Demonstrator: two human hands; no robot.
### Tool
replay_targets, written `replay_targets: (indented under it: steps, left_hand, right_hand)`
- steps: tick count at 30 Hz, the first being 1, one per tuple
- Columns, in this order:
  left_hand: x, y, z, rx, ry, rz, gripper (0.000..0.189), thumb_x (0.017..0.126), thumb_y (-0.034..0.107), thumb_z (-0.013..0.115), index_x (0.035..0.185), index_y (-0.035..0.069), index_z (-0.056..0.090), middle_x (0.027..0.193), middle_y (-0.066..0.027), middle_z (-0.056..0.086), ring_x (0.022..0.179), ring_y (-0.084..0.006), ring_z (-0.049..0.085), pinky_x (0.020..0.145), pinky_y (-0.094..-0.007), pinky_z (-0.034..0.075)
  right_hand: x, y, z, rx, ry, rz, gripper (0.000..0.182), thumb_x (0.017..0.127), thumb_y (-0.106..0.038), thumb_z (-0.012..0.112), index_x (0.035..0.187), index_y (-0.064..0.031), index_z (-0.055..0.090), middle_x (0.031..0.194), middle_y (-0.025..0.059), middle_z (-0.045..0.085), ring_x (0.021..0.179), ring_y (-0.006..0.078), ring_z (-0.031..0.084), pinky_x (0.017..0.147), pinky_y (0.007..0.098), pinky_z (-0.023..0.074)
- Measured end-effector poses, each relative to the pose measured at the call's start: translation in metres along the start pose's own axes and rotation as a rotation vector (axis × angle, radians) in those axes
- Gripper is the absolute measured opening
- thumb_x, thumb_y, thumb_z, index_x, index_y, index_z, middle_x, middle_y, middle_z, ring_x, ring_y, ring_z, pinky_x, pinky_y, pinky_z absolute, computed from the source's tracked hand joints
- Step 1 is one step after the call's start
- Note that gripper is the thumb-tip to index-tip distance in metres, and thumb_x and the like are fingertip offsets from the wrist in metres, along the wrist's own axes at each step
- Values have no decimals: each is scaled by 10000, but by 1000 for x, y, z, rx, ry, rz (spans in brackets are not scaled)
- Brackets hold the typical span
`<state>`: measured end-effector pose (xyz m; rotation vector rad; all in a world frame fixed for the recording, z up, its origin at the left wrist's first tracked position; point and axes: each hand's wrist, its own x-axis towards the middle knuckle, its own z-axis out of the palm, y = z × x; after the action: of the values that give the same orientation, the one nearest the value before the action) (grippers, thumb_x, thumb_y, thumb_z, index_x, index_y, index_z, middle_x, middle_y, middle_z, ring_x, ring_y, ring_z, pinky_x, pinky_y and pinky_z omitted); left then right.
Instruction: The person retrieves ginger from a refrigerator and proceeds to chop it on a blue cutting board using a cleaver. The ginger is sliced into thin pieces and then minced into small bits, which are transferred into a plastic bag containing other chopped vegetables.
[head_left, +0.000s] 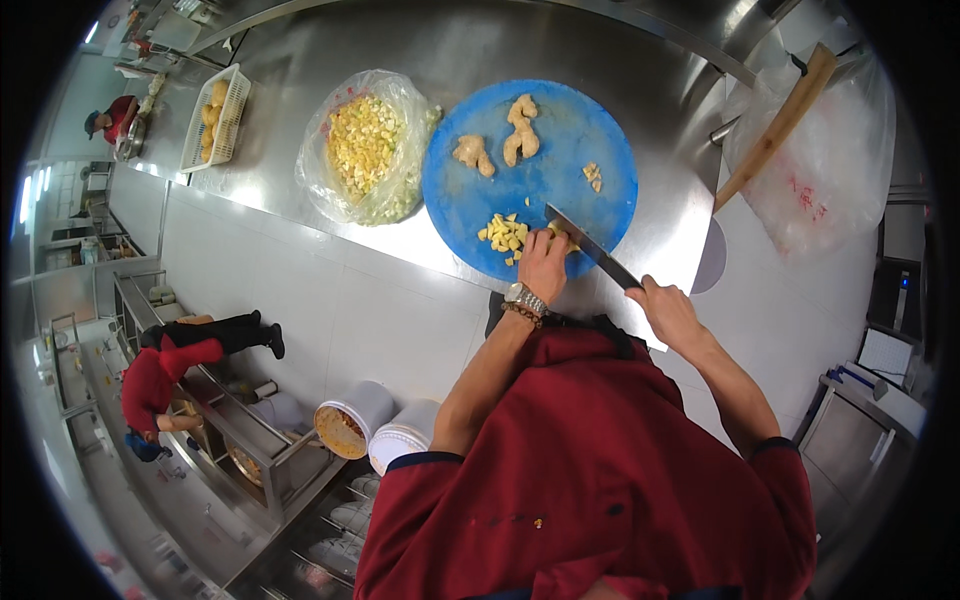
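Note:
On a round blue cutting board, my left hand presses down on a pale yellow piece of ginger, mostly hidden under the fingers. My right hand grips the handle of a kitchen knife, whose blade lies against the piece beside my left fingertips. Left of that hand is a pile of chopped ginger. Two unpeeled ginger roots, a long one and a short one, lie on the board's far part. Some small ginger scraps are at its right.
A plastic bag of chopped vegetables stands left of the board on the steel table. Farther left is a white basket of potatoes. A wooden stick and plastic bag are at right. Two people in red work at left; buckets stand below.

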<state>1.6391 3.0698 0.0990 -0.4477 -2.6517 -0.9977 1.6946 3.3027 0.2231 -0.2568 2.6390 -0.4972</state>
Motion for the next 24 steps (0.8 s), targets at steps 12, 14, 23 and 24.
replay_targets:
  steps: [12,14,23,24]
  left_hand:
    - [-11,-11,10,18,47,19,206,852,12,667,1055,41,656,1071,-150,587,1041,-371,557,856,-443,509]
    - [-8,-9,9,28,77,48,202,850,5,663,1049,40,655,1063,-149,584,1034,-369,559,851,-448,510]
    - [-13,-17,13,29,94,93,223,832,-9,648,1049,42,648,1058,-151,580,1026,-380,564,856,-459,512]
    - [-15,-18,14,30,98,91,227,829,-12,645,1050,41,647,1058,-152,580,1026,-382,564,858,-459,512]
  right_hand:
    - [-9,-9,-22,-8,1,-59,493,1027,-453,502,892,21,520,588,223,604,612,461,639,531,519,508]
    - [0,-1,4,-36,29,-37,497,1024,-459,503,890,19,523,586,222,605,608,456,641,531,521,508]
    - [0,-14,-27,-23,-17,-78,478,1027,-424,521,889,33,538,603,228,612,612,467,637,540,528,504]
    - [-3,-15,-23,-15,-25,-60,476,1028,-421,521,888,34,537,602,230,611,612,466,637,541,529,504]
